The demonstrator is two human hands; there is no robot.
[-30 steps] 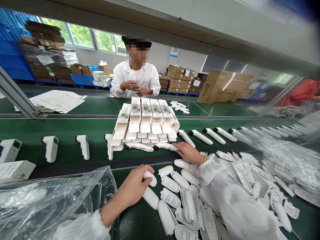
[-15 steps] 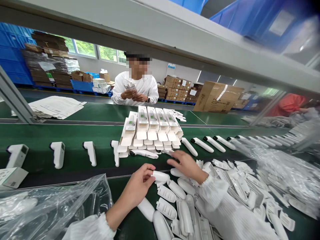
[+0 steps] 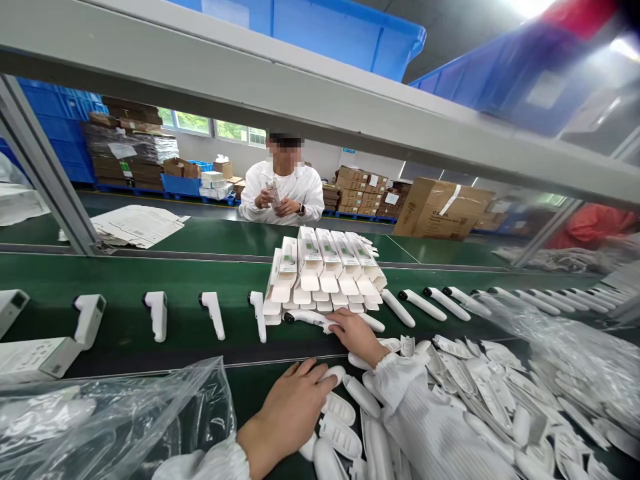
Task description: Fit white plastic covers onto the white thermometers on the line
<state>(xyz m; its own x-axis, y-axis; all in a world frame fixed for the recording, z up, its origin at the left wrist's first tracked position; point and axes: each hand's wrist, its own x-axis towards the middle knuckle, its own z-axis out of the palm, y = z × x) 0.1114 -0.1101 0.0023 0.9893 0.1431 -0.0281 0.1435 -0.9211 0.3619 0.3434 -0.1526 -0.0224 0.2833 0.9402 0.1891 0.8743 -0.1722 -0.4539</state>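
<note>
On the green belt lies a white handheld thermometer (image 3: 304,317) with a dark tip, in front of the white boxes. My right hand (image 3: 357,337) has its fingertips closed on the handle end of this thermometer. Nearer to me, my left hand (image 3: 290,408) is palm down at the edge of a pile of white plastic covers (image 3: 340,437). Its fingers are bent over one white plastic cover (image 3: 334,375); the thumb is hidden below.
Open white boxes (image 3: 320,273) are stacked on the belt (image 3: 120,273). More thermometers (image 3: 213,313) lie in a row on both sides. Clear plastic bags (image 3: 180,393) lie left and right. A shelf beam (image 3: 300,100) crosses overhead. Opposite, a person (image 3: 285,187) holds a small box.
My right hand has come down onto the thermometer's handle. My left hand has turned palm down over the covers. The view has shifted left and tilted up slightly.
</note>
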